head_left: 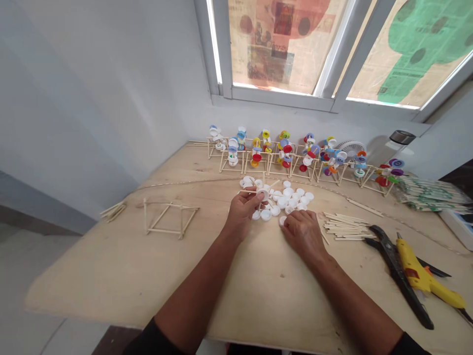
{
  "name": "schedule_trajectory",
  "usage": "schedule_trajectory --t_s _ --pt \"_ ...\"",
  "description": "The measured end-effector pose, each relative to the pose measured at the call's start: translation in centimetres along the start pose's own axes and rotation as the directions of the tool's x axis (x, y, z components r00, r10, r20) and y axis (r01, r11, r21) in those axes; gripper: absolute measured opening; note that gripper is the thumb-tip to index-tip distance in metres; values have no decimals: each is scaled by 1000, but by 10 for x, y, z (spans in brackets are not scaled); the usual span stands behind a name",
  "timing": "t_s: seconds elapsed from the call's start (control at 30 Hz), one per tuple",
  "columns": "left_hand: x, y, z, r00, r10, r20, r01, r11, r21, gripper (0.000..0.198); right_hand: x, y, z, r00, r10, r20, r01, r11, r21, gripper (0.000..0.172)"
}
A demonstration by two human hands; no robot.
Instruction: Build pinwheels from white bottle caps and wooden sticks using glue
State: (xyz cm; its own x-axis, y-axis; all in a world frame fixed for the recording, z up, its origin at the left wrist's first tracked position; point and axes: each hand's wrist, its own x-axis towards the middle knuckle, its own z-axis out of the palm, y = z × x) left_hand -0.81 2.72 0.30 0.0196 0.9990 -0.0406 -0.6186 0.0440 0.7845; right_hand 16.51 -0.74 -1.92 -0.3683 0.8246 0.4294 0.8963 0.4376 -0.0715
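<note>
My left hand is closed on a white bottle cap with thin wooden sticks radiating from it like spokes. To its right, my right hand rests low over the table, fingers curled, with a white bottle cap at its fingertips. A loose pile of white bottle caps spreads just beyond both hands, some touching or overlapping. A box-shaped frame of thin sticks stands on the table left of my left hand. The sticks' far ends partly blend with the pile behind them.
Several stick frames with coloured cap wheels line the back edge. At right lie loose sticks, a black-handled cutter, a yellow glue gun and packaged sticks. A small bundle of sticks lies far left. A bottle stands behind.
</note>
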Motion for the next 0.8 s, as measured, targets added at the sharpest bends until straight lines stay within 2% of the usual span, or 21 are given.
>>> schedule_trajectory --t_s 0.2,0.33,0.5,0.8 --pt "0 2 0 1000 7 1 -7 1000 -7 42 -1 9 -3 995 94 -23 -92 993 74 2" --pt "0 2 0 1000 1 -1 -1 1000 2 41 -2 10 -4 999 43 20 -44 999 32 10" --pt "0 0 -1 1000 -1 -8 1 1000 25 40 -1 6 -4 998 10 63 -10 1000 -6 11" --pt "-1 0 -1 1000 3 0 -3 1000 19 39 -2 5 0 999 18 46 -17 1000 -7 17"
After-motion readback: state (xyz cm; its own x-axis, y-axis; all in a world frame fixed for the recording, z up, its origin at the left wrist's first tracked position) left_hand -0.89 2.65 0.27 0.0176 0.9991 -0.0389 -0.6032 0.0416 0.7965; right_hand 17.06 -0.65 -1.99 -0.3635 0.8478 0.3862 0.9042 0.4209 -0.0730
